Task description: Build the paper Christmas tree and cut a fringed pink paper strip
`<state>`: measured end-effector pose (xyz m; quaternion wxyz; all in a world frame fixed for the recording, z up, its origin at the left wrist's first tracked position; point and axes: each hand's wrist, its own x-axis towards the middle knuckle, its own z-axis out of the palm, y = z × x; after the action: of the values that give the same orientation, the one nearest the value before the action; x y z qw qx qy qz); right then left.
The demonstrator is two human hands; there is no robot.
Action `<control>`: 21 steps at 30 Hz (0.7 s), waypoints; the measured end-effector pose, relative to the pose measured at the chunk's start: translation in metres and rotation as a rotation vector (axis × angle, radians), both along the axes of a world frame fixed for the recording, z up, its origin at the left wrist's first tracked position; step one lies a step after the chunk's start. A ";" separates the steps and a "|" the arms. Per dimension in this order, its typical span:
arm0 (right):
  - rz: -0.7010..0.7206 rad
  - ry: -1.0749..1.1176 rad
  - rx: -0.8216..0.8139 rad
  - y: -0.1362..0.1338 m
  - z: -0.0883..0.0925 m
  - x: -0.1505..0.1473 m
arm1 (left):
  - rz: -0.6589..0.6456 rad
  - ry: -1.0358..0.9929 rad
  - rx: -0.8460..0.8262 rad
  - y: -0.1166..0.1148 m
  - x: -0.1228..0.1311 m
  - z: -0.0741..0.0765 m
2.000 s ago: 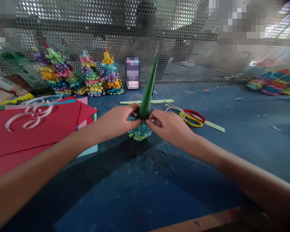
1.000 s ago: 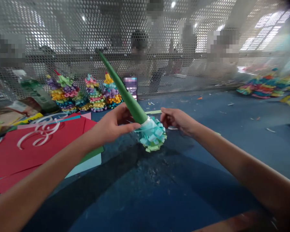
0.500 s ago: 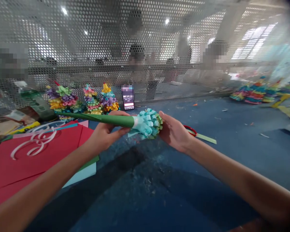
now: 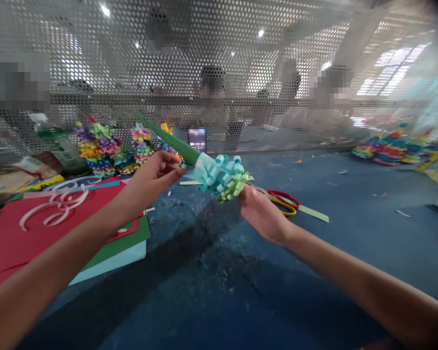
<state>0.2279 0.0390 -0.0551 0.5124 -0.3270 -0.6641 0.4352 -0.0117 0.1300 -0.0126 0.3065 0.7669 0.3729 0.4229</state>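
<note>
A green paper cone [image 4: 175, 142] is held in the air, tilted, with its tip pointing up and left. Curled teal and light-green paper strips [image 4: 222, 177] wrap its wide end. My right hand [image 4: 260, 214] grips that fringed wide end from below, fingers closed on it. My left hand [image 4: 151, 179] sits just under the cone's shaft. Its fingers are stretched toward the shaft and hold nothing; I cannot tell whether the tips touch it.
Red-and-yellow-handled scissors [image 4: 284, 199] and a green paper strip [image 4: 314, 212] lie on the blue table [image 4: 350, 204] behind my right hand. On the left are red paper sheets [image 4: 40, 233], white curls [image 4: 58, 204], finished colourful paper trees [image 4: 102, 148], a phone [image 4: 197, 138] and a bottle [image 4: 58, 143]. People sit beyond the perforated screen [image 4: 241, 73].
The cone was lifted off the table and tipped over toward the left. My left hand has let go of the shaft, and my right hand now carries the cone by its fringed end.
</note>
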 end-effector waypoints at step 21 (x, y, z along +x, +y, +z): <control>-0.145 -0.894 0.599 -0.026 -0.023 -0.018 | -0.083 0.313 0.034 -0.051 0.001 0.019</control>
<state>0.2098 0.0134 -0.0779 0.2794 -0.3648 -0.8881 0.0090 -0.0104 0.0788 0.0069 0.2488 0.8433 0.3767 0.2916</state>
